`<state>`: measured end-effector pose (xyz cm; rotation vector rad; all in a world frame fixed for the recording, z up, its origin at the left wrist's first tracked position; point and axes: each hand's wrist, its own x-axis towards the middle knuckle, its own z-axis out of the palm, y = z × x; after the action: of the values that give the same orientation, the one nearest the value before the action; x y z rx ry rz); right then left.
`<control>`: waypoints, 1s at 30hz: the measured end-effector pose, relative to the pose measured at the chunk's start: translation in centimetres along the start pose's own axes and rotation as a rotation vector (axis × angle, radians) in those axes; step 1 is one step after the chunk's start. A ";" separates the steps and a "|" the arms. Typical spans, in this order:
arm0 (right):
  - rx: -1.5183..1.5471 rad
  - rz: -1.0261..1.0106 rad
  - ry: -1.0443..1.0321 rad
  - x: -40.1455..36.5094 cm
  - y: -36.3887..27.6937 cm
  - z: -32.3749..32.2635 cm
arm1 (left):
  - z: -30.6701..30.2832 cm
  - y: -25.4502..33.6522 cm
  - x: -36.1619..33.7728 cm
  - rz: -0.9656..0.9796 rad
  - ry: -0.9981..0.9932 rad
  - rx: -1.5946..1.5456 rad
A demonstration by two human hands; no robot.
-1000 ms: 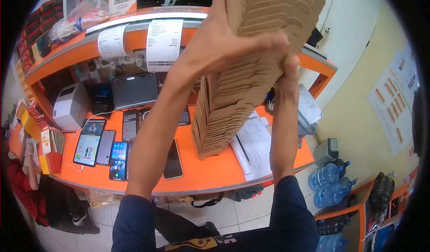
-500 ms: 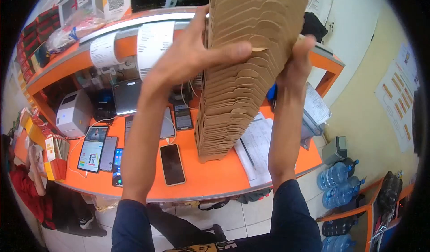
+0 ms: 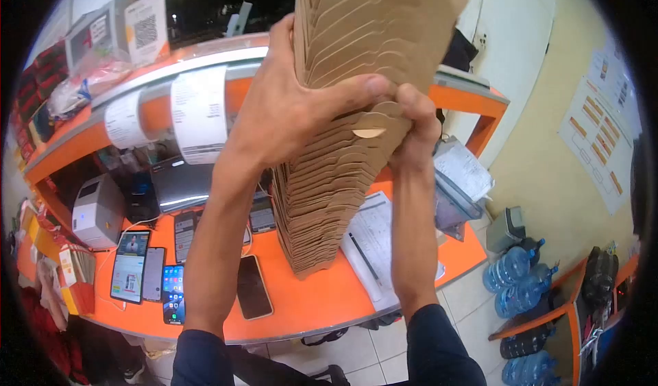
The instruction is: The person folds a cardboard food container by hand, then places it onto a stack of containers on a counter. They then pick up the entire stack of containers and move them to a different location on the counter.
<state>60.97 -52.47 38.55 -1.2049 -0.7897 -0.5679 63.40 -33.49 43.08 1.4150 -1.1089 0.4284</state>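
A tall stack of nested brown cardboard pieces (image 3: pixel 322 201) rises from the orange desk (image 3: pixel 295 317) past the top of the view, leaning to the right. My left hand (image 3: pixel 288 105) grips its left side, with the thumb laid across the front. On the right side, my right hand (image 3: pixel 417 129) is closed on the stack, its thumb near the left thumb. Just below the thumbs, one piece shows a pale curved edge. A dark phone (image 3: pixel 254 287) lies left of the stack's foot, and paper sheets with a pen (image 3: pixel 365 257) lie to its right.
A tablet (image 3: pixel 130 266), other phones and a label printer (image 3: pixel 98 211) stand on the left of the desk. Printed receipts (image 3: pixel 199 112) hang from the shelf. Large water bottles (image 3: pixel 510 273) are at the lower right. A person in red (image 3: pixel 38 317) is at the far left.
My right hand has moved left and its thumb has come close to my left thumb. The stack appears further left and lower, and the whole view has shifted.
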 end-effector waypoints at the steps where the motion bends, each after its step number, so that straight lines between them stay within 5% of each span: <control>1: 0.011 -0.016 -0.021 0.8 -0.6 0.2 | -0.9 0.7 -0.1 -0.063 0.000 0.045; 3: -0.071 -0.107 0.134 2.2 -2.3 1.1 | -2.1 0.4 1.1 0.032 0.022 0.171; 4: -0.040 -0.134 -0.031 2.9 -4.1 1.9 | -2.6 0.7 2.2 0.059 0.000 0.042; 7: -0.288 -0.091 0.110 4.0 -5.2 3.5 | -1.2 4.3 3.5 0.017 -0.065 -0.053; 9: -0.249 -0.044 0.100 4.2 -5.3 4.7 | 3.4 7.6 2.3 0.163 0.226 -0.305; 13: -0.127 0.005 0.006 5.4 -4.4 6.2 | 2.0 4.9 1.6 0.106 0.201 -0.576; 20: -0.252 -0.089 0.169 2.2 -5.4 10.9 | 0.6 2.1 1.2 0.052 0.199 -0.740; 23: -0.235 0.007 0.125 3.5 -5.7 10.3 | -1.2 3.5 1.1 0.117 0.238 -0.723; 25: -0.061 0.099 0.423 3.9 -4.2 8.6 | -1.7 2.4 0.3 0.138 0.182 -0.515; 26: -0.042 -0.123 0.129 2.8 -1.4 4.7 | -1.9 1.1 -0.2 0.143 0.155 -0.407; 30: 0.010 -0.063 0.206 1.4 -1.4 6.7 | -2.4 -0.9 -0.8 0.141 0.104 -0.086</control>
<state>59.17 -46.35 41.52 -1.0948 -0.6563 -0.7270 64.63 -31.21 42.43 1.2306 -1.1334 0.5431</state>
